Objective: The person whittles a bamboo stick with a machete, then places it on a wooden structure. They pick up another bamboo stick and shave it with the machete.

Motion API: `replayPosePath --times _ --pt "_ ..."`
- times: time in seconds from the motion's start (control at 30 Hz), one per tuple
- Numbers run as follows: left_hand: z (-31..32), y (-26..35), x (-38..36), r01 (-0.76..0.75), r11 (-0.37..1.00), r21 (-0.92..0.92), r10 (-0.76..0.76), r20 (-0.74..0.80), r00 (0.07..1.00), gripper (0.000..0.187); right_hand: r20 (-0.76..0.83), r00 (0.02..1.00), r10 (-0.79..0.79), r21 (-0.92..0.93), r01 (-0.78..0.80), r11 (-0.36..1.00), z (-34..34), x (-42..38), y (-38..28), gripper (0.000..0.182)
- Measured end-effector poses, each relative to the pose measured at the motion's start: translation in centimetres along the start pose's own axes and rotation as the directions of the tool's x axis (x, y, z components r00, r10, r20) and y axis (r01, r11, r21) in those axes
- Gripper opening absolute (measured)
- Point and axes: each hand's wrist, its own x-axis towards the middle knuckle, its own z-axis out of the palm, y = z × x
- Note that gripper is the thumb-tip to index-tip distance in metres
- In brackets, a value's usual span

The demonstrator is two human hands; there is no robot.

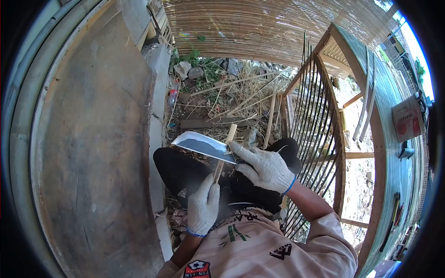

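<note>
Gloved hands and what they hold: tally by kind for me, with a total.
White knitted gloves with blue cuff edges, on the left hand and right hand: 2
Wide silver-grey metal blade: 1
Narrow pale wood-like strip: 1
Total: 4

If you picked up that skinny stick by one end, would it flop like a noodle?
Probably not: the stick juts straight out of the left hand without sagging, so it looks fairly stiff. It's likely light, being so narrow and held by one hand. I doubt it would slip much, since the glove looks knitted and rough.
</note>
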Motion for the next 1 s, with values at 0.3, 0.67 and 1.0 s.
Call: replayPosePath --times 0.3,0.67,1.0 --pt "-0.3 -0.9 -0.5 0.012 1.0 0.0 -0.012 -0.008 1.0 0.034 -0.05 0.998 0.03 0.027 -0.028 0.999 -0.3 1.7 1.1 0.067" --pt "-1.0 -2.1 -2.1 0.083 0.996 0.041 -0.082 -0.02 0.996 0.034 -0.273 0.911 0.308 0.261 -0.238 0.935 -4.1 1.9 4.0 0.059" --pt "-0.4 -0.8 -0.7 0.029 0.995 0.092 -0.026 -0.033 0.999 0.033 0.014 0.998 -0.057 0.03 0.056 0.998 1.5 1.5 0.6 0.064"
